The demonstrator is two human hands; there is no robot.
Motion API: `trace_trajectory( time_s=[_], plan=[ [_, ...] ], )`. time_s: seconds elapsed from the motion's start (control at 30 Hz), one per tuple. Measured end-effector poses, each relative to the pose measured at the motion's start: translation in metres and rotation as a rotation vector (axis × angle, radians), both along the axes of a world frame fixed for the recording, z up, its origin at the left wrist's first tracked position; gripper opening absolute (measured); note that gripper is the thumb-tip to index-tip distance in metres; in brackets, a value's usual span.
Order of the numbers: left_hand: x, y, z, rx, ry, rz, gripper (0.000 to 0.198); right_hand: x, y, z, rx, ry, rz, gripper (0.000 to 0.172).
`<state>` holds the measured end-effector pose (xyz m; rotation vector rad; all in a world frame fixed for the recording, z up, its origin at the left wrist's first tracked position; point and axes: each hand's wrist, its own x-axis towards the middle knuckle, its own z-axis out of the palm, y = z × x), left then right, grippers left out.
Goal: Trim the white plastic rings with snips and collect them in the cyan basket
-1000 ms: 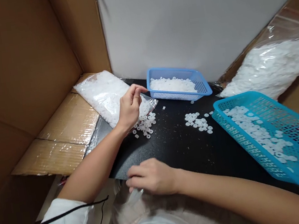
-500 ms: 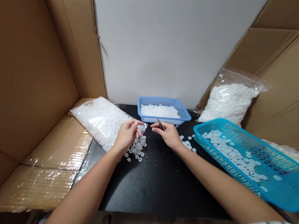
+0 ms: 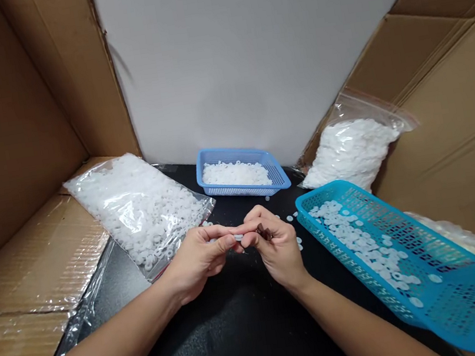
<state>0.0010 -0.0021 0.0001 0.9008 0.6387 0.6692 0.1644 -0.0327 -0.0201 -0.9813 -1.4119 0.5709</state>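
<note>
Left hand (image 3: 196, 260) and right hand (image 3: 278, 249), apart earlier, now meet over bench (image 3: 195, 345), nearer back edge: left pinches white disc (image 3: 239, 238); right curls closed round dark item (image 3: 264, 232). Handling now two-handed.

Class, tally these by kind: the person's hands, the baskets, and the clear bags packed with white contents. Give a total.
Hands: 2 (left hand, right hand)
Baskets: 2 (pale blue basket, turquoise basket)
Packed bags: 2 (left bag, right bag)
Total: 6
Uncounted: plastic at the far right, contents unclear.
</note>
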Motion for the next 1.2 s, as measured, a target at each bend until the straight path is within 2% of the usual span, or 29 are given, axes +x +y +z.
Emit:
trace_trajectory(
  time_s=[0.2,0.47,0.7,1.2],
  plan=[
    [0.0004,0.0006,0.0016,-0.131,-0.052,-0.01,0.04,0.0067,-0.0039,0.0059,0.124,-0.106,-0.051,0.018],
    [-0.0005,0.0022,0.0069,-0.11,-0.049,0.01,0.042,0.0071,-0.0097,0.01,0.13,-0.191,-0.051,0.006],
    [-0.0016,0.0015,0.0048,-0.149,-0.068,-0.06,0.038,0.0028,-0.0101,0.01,0.064,-0.039,-0.001,0.004],
    [-0.0002,0.0034,0.0061,0.021,0.048,-0.004,0.045,0.0051,-0.0091,0.0077,0.092,-0.134,-0.053,0.011]
  ],
)
